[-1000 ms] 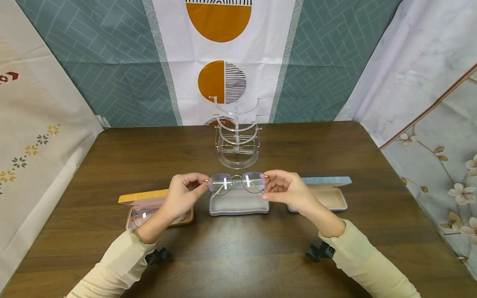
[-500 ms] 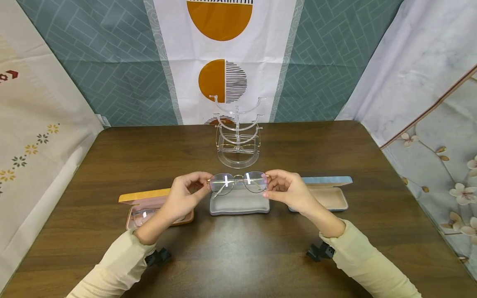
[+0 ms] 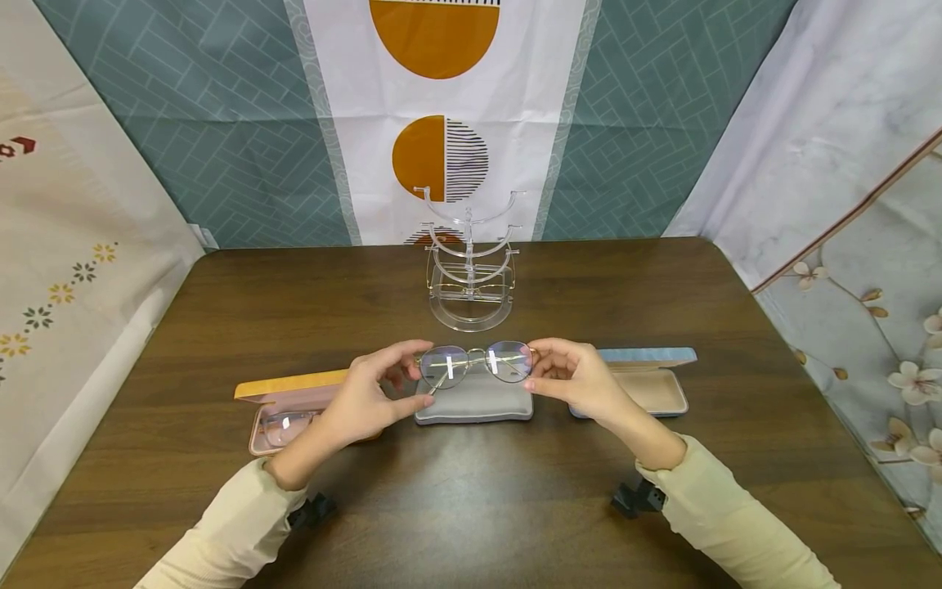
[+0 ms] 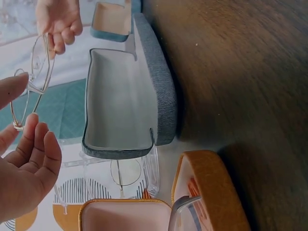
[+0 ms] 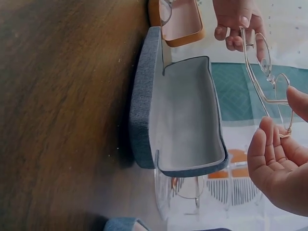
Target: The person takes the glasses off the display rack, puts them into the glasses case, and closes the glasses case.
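The left hand point(image 3: 370, 394) has just spread its thumb away from its fingers, only touching the glasses point(image 3: 477, 357) between both hands. The right hand point(image 3: 576, 373) pinches them, seemingly holding them steady.

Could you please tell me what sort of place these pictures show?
This looks like a makeshift display or filming corner, though I cannot be certain: patterned cloths hang behind and beside a wooden table, which holds a clear eyewear stand.
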Action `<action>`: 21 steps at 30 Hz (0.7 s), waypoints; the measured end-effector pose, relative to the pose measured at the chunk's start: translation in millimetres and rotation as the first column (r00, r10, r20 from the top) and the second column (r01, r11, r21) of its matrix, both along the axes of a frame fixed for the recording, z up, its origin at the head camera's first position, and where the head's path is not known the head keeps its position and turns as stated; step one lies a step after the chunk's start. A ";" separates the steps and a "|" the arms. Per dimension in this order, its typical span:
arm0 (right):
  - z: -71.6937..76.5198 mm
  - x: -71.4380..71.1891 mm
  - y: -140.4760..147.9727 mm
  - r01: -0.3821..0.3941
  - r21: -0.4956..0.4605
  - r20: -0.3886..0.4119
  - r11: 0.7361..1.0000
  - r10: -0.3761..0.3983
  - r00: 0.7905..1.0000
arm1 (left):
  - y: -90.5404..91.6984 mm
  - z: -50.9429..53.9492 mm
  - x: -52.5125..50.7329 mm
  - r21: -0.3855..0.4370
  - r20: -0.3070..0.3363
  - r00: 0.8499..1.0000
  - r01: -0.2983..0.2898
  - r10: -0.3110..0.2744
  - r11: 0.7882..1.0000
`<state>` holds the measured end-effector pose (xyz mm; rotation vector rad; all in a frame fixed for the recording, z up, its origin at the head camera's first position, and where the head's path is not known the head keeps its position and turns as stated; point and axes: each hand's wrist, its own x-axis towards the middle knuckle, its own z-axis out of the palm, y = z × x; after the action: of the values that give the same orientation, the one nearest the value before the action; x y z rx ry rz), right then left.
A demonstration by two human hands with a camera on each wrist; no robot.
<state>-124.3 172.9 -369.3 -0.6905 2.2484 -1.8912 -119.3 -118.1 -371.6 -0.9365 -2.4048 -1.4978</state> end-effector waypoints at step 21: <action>-18.0 7.8 4.5 -0.008 0.158 0.057 0.987 -0.001 0.998 | -0.9 -20.4 4.1 -0.260 -0.191 0.980 -0.003 -0.048 0.966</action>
<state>-116.5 177.4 -387.3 -0.6089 2.3275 -1.6850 -115.2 -119.0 -392.0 -1.1092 -2.4876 -1.0548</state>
